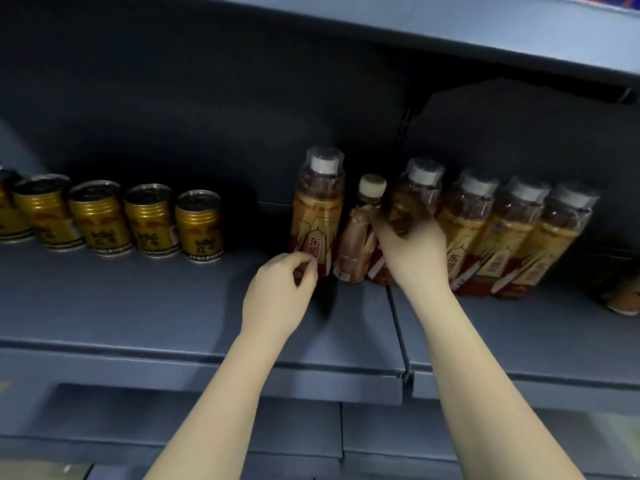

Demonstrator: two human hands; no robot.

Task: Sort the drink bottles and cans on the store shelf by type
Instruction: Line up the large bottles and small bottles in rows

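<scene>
Small bottle [360, 233] with a cream cap: tilted, base on the grey shelf [138, 306], wedged between two taller bottles near the shelf's middle. Label brownish, print too blurred to read.

Right hand [412, 251] reaching over it, fingers curled against the bottle with the clear overcap [414, 199] just to its right and the thumb side touching the small bottle; exact grip hard to tell from the blur, though the fingers look wrapped round the taller bottle's body.

Left hand [280, 292] low at the foot of the tall bottle [317, 209] on the left, fingertips bunched and pinching at the bottom of its label. That bottle upright, white cap under a clear cover, gold and red label with red characters.

Further right, a row of three more tall bottles [512, 237] of the same kind, standing close together, touching side to side and leaning slightly in the wide-angle view. At the far right edge, part of another object [623, 292] on the shelf, too cut off to identify.

To the left, well apart from the bottles, a line of gold cans [145, 220], upright, side by side, running off the left edge. Open shelf surface between the cans and the tall bottle.

Above, the underside of an upper shelf [450, 36]; below, the front lip of the grey shelf and lower shelving in shadow.
</scene>
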